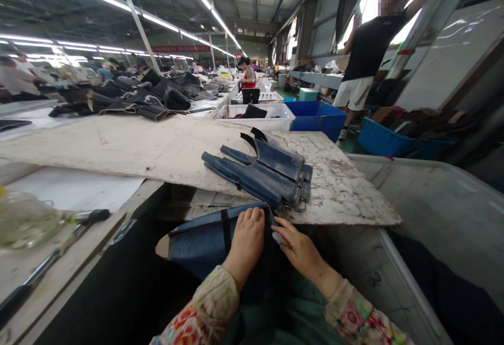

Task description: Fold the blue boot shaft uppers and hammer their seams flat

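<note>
A dark blue leather piece (pixel 197 242) with a black strap across it and a pale tan end lies over my lap, below the board's front edge. My left hand (pixel 248 234) rests on top of it, with its fingers folded over the upper edge. At the piece's right end, my right hand (pixel 297 248) has its fingers drawn together. Something pale shows at those fingertips, and a thin brownish sliver stands just above them; what the fingers hold is too small to tell. Just beyond the hands, a stack of blue leather pieces (pixel 262 171) lies on the worn board (pixel 338 187).
A white bin (pixel 275 123) and a blue bin (pixel 315 119) stand behind the board. A large grey tub (pixel 444 192) is at the right. Dark leather pieces (pixel 157 93) are heaped at back left. A black-handled tool (pixel 31 282) lies at left. Another person (pixel 372 45) stands at the windows.
</note>
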A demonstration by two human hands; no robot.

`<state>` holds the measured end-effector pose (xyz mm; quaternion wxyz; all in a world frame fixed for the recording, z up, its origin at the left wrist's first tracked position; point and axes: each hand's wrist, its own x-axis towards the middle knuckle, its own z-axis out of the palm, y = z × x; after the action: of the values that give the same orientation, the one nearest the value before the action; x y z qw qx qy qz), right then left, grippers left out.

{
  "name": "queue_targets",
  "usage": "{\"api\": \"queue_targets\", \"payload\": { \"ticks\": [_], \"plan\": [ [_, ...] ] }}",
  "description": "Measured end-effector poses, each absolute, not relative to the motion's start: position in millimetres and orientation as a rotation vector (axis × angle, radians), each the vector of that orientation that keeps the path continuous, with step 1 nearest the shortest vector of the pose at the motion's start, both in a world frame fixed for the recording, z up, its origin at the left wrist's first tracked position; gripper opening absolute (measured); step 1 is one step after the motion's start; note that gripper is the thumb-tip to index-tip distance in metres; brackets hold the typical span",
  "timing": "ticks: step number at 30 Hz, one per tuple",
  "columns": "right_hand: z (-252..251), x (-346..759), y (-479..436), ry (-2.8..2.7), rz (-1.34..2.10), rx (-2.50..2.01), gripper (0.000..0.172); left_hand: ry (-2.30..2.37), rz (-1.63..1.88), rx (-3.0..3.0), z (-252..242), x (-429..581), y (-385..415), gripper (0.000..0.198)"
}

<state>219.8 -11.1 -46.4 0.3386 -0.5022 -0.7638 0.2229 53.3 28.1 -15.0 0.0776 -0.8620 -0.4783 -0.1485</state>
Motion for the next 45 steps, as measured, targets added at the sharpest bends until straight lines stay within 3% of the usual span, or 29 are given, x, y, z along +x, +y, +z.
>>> {"api": "queue_targets", "payload": {
  "ticks": [4,10,14,21,45],
  "plan": [
    [-32.4,229.2,-3.8,-1.979,0.514,-1.290,0.030,-1.405,-0.426,-2.631,-12.9,55.8,31.8,0.033],
    [-12.3,238.3,22.6,-1.919,0.295,-1.526,0.042,-1.411,-0.445,-2.645,-8.7,58.3,36.7,0.030],
    [-9.5,227.4,34.5,-2.050,0.166,-1.533,0.034,-1.400,-0.446,-2.659,-7.4,57.6,39.0,0.030],
    [-6.8,208.9,33.9,-2.073,0.168,-1.455,0.028,-1.446,-0.575,-2.673,-17.8,45.6,31.5,0.032],
    [-4.0,117.5,24.6,-2.294,0.171,-1.376,0.022,-1.525,-0.514,-2.331,-26.5,-42.1,9.0,0.034]
  ]
}}
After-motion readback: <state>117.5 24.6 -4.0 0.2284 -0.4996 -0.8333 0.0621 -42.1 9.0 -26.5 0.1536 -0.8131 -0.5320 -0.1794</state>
